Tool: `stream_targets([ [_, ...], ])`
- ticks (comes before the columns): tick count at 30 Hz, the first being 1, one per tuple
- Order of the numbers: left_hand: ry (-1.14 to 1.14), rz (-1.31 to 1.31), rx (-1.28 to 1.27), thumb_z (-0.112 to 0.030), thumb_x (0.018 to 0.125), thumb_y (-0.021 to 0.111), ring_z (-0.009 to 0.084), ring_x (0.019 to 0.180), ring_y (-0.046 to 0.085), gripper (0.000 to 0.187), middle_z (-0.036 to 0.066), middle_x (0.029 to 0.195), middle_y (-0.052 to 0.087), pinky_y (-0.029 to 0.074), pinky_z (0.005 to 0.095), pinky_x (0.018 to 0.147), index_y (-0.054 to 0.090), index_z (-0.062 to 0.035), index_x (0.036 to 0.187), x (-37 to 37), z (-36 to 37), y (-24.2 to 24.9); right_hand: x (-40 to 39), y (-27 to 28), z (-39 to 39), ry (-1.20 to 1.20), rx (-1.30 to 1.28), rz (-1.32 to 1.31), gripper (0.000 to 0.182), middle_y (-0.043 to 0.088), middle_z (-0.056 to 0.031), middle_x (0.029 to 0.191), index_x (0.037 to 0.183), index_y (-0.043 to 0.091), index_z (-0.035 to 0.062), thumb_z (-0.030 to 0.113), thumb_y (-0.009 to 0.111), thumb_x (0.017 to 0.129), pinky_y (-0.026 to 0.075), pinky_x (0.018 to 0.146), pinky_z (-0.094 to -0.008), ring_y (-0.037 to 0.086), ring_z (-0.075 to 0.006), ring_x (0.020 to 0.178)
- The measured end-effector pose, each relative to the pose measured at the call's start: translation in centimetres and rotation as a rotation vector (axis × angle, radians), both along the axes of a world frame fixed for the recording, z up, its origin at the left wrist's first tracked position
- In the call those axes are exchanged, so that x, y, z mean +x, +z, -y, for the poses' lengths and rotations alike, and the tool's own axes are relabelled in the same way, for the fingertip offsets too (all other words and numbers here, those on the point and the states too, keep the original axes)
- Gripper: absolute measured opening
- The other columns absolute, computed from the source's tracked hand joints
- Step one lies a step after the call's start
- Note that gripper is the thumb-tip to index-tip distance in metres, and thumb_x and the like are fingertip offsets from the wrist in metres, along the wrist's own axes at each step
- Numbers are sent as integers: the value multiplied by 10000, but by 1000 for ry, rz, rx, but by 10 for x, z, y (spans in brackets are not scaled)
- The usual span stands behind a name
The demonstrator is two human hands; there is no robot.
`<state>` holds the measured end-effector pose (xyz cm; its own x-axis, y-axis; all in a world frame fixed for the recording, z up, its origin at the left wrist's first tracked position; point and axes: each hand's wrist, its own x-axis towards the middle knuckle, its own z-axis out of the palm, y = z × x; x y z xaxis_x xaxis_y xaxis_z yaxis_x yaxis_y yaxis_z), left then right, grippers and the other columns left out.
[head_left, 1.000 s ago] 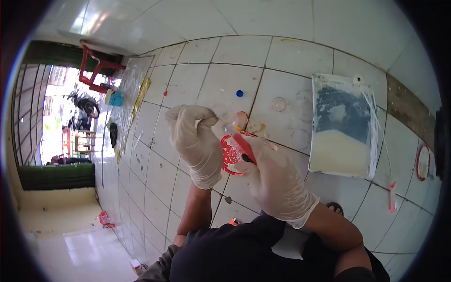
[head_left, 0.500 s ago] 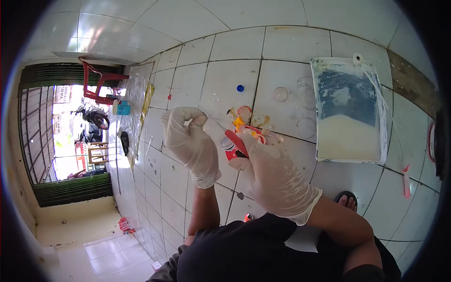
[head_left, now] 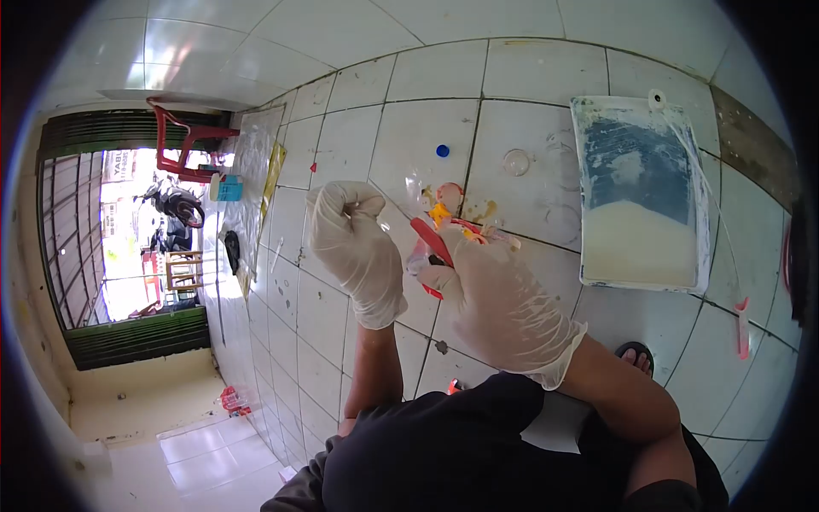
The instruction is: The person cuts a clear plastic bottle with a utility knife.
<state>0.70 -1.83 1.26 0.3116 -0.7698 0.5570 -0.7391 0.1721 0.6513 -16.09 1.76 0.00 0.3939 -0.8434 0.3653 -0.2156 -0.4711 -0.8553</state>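
My left hand [head_left: 357,252], in a white glove, is closed with its fingers curled into a pinch; a small shiny bit shows at its edge, but I cannot tell what it holds. My right hand [head_left: 499,311], gloved the same way, grips a red-handled tool [head_left: 430,240] with a black part on its side. A thin metal shaft runs from the handle up toward my left fingers. Beyond the right hand, orange, yellow and red pieces [head_left: 445,205] lie on the tiles, next to crumpled clear plastic [head_left: 415,189] and brownish smears.
A blue bottle cap [head_left: 443,151] and a clear round lid [head_left: 516,162] lie farther off. To the right is a paint tray [head_left: 636,247] with cream liquid, a white cord, and a pink-handled item [head_left: 742,328]. A red chair [head_left: 175,145] stands near the doorway at left.
The left hand has shifted slightly up and right relative to the view. The red tool stays in the right hand, tilted a little differently. The whole view has moved slightly.
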Motion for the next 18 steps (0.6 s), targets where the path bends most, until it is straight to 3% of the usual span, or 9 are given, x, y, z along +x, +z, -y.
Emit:
stream_targets([
  [2,26,11,9,117,819,572,72,739,493,149,-9,767,571,413,215,707,589,-27,788,6,2,6,-2,7,-2,85,243,-38,367,602,-216,824,1161,547,-106,217,602,994,484,663,-464,617,-393,746],
  [4,-39,-185,-13,114,810,591,67,722,486,144,-11,763,576,398,209,687,596,-29,790,10,3,10,1,5,-7,68,265,-53,366,614,-219,827,1160,548,-104,219,600,997,487,666,-466,629,-391,752],
  [12,-25,-166,72,89,810,621,63,727,480,130,-18,766,578,387,213,691,620,-39,790,12,-2,8,5,-8,-7,-2,163,-33,361,626,-235,773,1133,550,-100,228,604,995,489,674,-474,641,-413,738],
  [14,10,-219,117,75,816,621,71,747,499,110,-14,769,581,397,224,717,621,-34,797,16,2,14,2,1,-5,100,368,-16,344,623,-236,757,1136,557,-83,224,605,989,485,687,-476,635,-422,746],
  [17,4,-279,73,61,820,613,77,751,496,95,-12,773,579,397,233,726,620,-32,805,39,13,8,-4,-4,-9,125,364,-3,314,625,-237,757,1142,562,-59,211,599,986,479,689,-482,626,-436,742],
  [18,-2,-330,92,45,841,600,82,730,484,96,-13,761,566,396,238,714,602,-41,796,49,18,8,-8,-7,-7,158,435,74,307,639,-243,832,1140,563,-43,205,618,969,492,714,-461,637,-424,789],
])
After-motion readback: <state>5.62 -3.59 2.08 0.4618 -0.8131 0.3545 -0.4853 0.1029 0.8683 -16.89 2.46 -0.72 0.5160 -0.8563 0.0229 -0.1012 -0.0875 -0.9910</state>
